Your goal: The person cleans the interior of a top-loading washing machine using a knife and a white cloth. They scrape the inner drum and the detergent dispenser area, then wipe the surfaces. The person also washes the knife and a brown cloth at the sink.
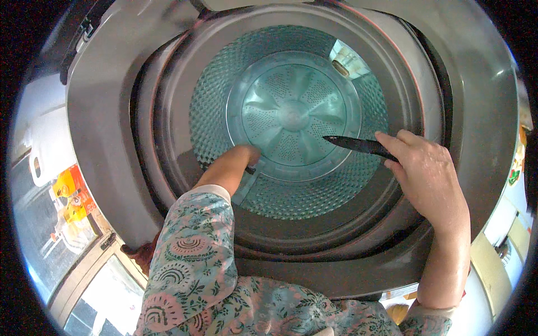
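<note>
While the right hand point(428, 168) pinches a slim black tool point(358, 145) between thumb and fingers, that tool lies across the view of the washer drum point(286, 208) at about 4 o'clock from its hub point(293, 116), its tip pointing between 9 and 10 o'clock. The left hand point(246, 154) reaches into the drum at between 7 and 8 o'clock, beside a pale strip point(245, 187) on the wall; its fingers are blurred and hidden, so I cannot tell whether they grip anything. Around the hub spreads a ribbed, perforated round plate point(269, 131), with a bright patch point(348, 59) at between 1 and 2 o'clock on the dimpled wall. A gray casing point(482, 112) encircles the opening. Toward 7 o'clock, a patterned sleeve point(193, 246) covers the left forearm; farther out, between 8 and 9 o'clock, are an orange-and-yellow packet point(73, 193) and a white object with a looped handle point(50, 148).
</note>
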Motion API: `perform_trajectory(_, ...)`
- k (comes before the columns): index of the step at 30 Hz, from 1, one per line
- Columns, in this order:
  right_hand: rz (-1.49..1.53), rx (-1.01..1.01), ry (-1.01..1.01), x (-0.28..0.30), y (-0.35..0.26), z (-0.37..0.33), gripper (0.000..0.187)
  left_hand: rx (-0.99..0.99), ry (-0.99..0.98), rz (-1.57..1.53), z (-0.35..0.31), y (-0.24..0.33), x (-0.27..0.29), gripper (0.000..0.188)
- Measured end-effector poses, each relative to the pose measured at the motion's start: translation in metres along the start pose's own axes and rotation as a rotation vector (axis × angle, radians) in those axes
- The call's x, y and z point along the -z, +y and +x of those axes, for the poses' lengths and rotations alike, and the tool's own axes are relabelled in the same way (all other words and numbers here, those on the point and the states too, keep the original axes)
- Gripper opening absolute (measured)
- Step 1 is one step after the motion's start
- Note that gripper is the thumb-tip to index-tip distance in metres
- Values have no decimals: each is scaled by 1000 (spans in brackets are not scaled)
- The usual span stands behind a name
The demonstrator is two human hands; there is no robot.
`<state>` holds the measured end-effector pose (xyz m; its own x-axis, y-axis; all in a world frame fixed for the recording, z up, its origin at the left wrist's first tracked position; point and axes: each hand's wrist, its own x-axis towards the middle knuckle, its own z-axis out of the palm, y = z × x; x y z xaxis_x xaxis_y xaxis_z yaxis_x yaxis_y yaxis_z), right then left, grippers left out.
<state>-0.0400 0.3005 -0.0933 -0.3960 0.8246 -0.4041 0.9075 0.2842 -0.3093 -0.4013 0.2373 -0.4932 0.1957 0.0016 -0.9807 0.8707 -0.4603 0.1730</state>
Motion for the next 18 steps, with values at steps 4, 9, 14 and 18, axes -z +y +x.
perform_trajectory(4, 16, -13, 26, -3, 4, -6, 35, 5, -85, 27, -9, 5, 12, 34)
perform_trajectory(9, 2, -12, 25, -4, 2, -5, 36, -132, -98, 234, 28, -21, -28, 37)
perform_trajectory(14, 36, 17, 53, -3, 3, -3, 35, -342, -182, 171, 96, -36, -68, 31)
perform_trajectory(18, 29, 9, 47, -5, 7, -9, 35, -250, -102, 293, 34, -13, -19, 36)
